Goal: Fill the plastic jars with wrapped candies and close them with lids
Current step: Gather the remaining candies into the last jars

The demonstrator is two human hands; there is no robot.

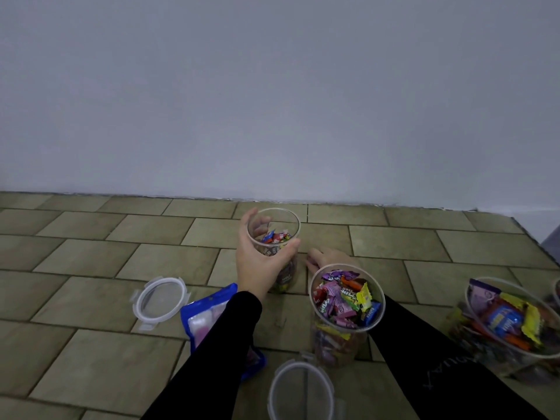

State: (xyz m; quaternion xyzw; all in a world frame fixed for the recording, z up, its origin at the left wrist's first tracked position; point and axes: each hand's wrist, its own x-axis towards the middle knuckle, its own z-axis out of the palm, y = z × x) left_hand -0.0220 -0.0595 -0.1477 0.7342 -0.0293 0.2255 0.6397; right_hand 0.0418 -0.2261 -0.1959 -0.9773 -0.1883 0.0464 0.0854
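Note:
My left hand (260,265) grips a clear plastic jar (283,221) near its rim; the jar stands on the tiled floor and is partly filled with wrapped candies (277,237). My right hand (328,258) rests low on the floor just right of that jar, largely hidden behind a second jar (348,322); whether it holds anything cannot be seen. The second jar is full of colourful wrapped candies (345,298). A third full jar (515,325) stands at the right edge. One clear clip lid (160,298) lies at the left, another lid (300,392) near the bottom.
A blue candy bag (209,316) lies on the floor under my left forearm. A white wall (272,101) rises behind the jars. The tiled floor (91,256) stretches away to the left.

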